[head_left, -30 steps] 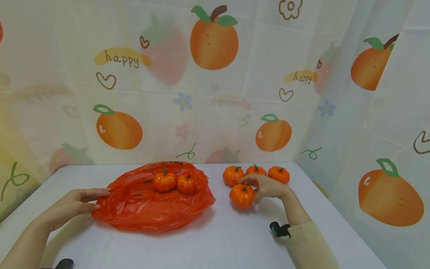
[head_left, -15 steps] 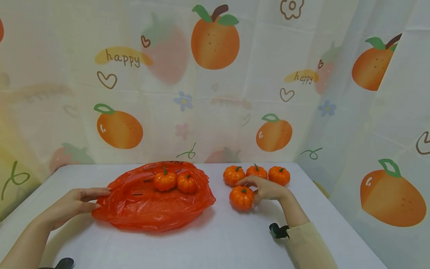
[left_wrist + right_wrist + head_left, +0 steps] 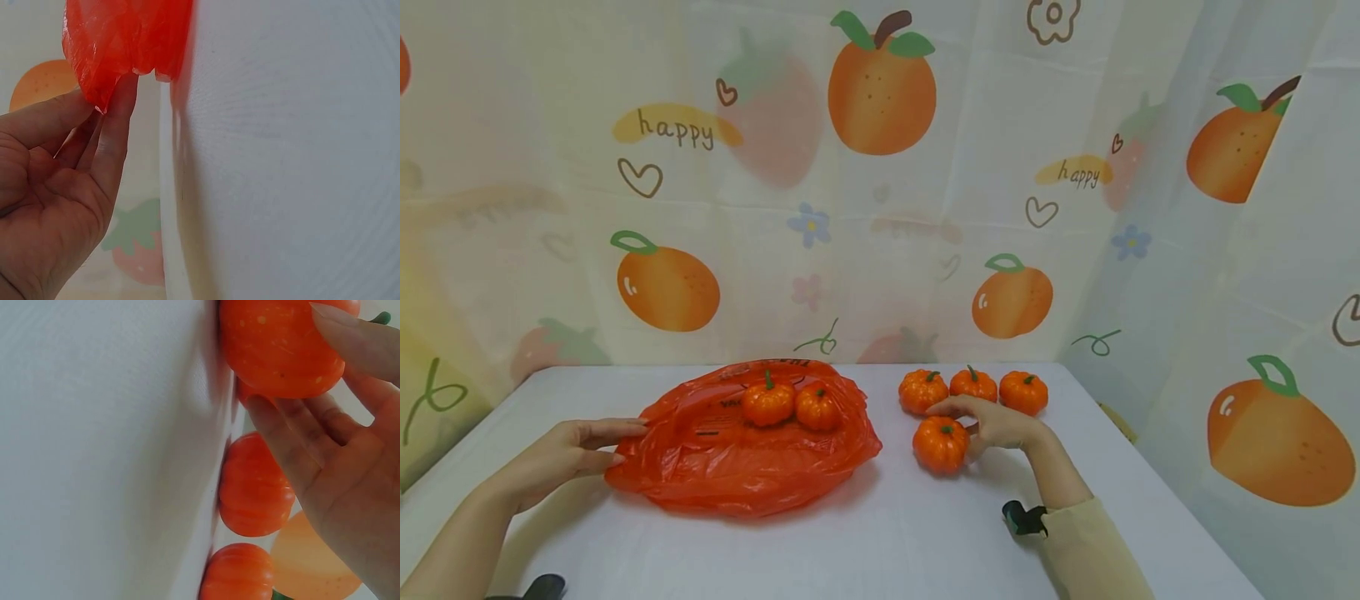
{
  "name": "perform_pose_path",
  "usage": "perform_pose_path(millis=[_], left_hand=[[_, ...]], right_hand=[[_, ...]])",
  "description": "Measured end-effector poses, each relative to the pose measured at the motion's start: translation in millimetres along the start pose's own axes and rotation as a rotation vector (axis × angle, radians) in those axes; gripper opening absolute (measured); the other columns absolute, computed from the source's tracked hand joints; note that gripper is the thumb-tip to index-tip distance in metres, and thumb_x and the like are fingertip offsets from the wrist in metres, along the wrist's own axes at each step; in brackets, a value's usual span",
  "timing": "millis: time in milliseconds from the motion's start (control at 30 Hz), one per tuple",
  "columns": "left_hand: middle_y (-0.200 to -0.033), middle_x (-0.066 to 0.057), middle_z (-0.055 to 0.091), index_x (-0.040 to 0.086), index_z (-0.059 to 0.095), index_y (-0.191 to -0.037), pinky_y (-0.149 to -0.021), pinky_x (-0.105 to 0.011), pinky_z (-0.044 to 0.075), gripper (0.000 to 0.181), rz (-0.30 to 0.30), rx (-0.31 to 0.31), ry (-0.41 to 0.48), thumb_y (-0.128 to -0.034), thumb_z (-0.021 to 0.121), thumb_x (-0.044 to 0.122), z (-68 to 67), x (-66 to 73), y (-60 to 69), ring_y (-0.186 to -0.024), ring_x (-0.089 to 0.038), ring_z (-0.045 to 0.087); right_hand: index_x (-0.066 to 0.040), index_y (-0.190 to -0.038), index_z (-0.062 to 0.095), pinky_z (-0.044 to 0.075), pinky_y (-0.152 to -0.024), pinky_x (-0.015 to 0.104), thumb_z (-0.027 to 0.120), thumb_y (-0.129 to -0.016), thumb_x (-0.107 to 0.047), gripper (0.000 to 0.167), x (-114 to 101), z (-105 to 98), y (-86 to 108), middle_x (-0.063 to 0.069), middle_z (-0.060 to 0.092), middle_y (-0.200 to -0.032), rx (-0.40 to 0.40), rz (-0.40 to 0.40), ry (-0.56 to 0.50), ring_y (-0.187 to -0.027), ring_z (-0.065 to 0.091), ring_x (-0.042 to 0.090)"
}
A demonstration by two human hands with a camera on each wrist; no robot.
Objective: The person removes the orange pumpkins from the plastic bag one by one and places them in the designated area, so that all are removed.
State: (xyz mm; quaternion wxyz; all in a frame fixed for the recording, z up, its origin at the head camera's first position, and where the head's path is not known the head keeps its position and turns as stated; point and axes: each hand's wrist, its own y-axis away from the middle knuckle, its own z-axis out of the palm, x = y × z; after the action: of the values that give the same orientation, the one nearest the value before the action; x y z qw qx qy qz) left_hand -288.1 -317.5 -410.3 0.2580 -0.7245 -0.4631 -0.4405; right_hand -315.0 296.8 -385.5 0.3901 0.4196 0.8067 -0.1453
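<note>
A crinkled red plastic bag (image 3: 700, 475) lies on the white table with two small orange pumpkins (image 3: 767, 405) on or in its upper part; I cannot tell which. My left hand (image 3: 557, 458) pinches the bag's left edge between thumb and fingers, close up in the left wrist view. To the right of the bag, my right hand (image 3: 1000, 423) holds another small pumpkin (image 3: 940, 445) between thumb and fingers. In the right wrist view the thumb lies across that pumpkin (image 3: 275, 350), the fingers reaching round its other side. Its base appears to touch the table.
Behind the right hand, three more small pumpkins (image 3: 973, 383) with green stems stand in a row near the table's back edge. A fruit-patterned curtain (image 3: 880, 208) hangs behind and to the right. The white tabletop (image 3: 820, 558) extends in front of the bag.
The right hand and its pumpkin have shifted very slightly toward me. The left hand and the bag have stayed in place.
</note>
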Motion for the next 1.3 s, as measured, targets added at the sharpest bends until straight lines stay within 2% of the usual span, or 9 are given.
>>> perform_pose_path(millis=[367,567,733,867,1100,1300], left_hand=[[-0.118,0.042,0.053,-0.001,0.05,-0.141,-0.082,-0.023,0.057,0.048,-0.001,0.001,0.0,-0.0959,0.059,0.013,-0.1,0.4,-0.3,-0.106,0.025,0.049],[-0.117,0.042,0.053,0.0,0.05,-0.141,-0.083,-0.024,0.057,0.047,-0.016,-0.003,0.01,-0.0961,0.058,0.012,-0.5,0.5,-1.0,-0.105,0.024,0.05],[-0.117,0.043,0.053,0.001,0.051,-0.141,-0.083,-0.024,0.057,0.047,-0.024,0.0,0.008,-0.0962,0.058,0.013,-0.4,0.8,-1.1,-0.105,0.024,0.05],[-0.116,0.042,0.053,0.001,0.051,-0.141,-0.083,-0.024,0.057,0.047,-0.031,0.002,0.007,-0.0963,0.058,0.013,-0.4,1.0,-1.2,-0.105,0.024,0.05],[-0.117,0.043,0.053,0.001,0.05,-0.141,-0.083,-0.023,0.057,0.047,-0.023,-0.001,0.006,-0.0964,0.058,0.014,-0.9,0.8,-0.9,-0.105,0.024,0.05],[-0.117,0.042,0.053,0.0,0.05,-0.141,-0.083,-0.024,0.057,0.047,-0.021,-0.011,0.013,-0.0966,0.058,0.013,-1.3,1.9,-0.8,-0.105,0.024,0.05]], right_hand=[[-0.007,-0.141,0.05,0.044,-0.108,0.056,0.07,-0.065,-0.002,0.079,4,-3,0.7,0.014,0.051,-0.145,-0.008,-0.033,-0.018,-0.133,0.045,0.034],[0.0,-0.141,0.047,0.038,-0.112,0.06,0.069,-0.069,-0.002,0.076,0,-7,1.4,0.021,0.047,-0.147,-0.013,-0.065,-0.056,-0.137,0.042,0.04],[-0.001,-0.141,0.048,0.034,-0.113,0.063,0.07,-0.07,-0.005,0.075,-6,-10,3.2,0.021,0.049,-0.146,0.006,-0.06,-0.049,-0.137,0.041,0.045],[-0.003,-0.141,0.049,0.033,-0.114,0.063,0.072,-0.07,-0.009,0.074,-12,-12,4.7,0.02,0.052,-0.143,0.036,-0.027,-0.026,-0.137,0.041,0.046],[-0.008,-0.138,0.054,0.036,-0.115,0.056,0.081,-0.073,-0.019,0.072,-22,-14,2.9,0.014,0.054,-0.143,0.111,0.042,-0.013,-0.139,0.045,0.039],[-0.009,-0.135,0.057,0.046,-0.106,0.053,0.082,-0.078,-0.024,0.064,-28,-13,-0.7,0.015,0.059,-0.134,0.188,0.064,0.026,-0.125,0.053,0.038]])
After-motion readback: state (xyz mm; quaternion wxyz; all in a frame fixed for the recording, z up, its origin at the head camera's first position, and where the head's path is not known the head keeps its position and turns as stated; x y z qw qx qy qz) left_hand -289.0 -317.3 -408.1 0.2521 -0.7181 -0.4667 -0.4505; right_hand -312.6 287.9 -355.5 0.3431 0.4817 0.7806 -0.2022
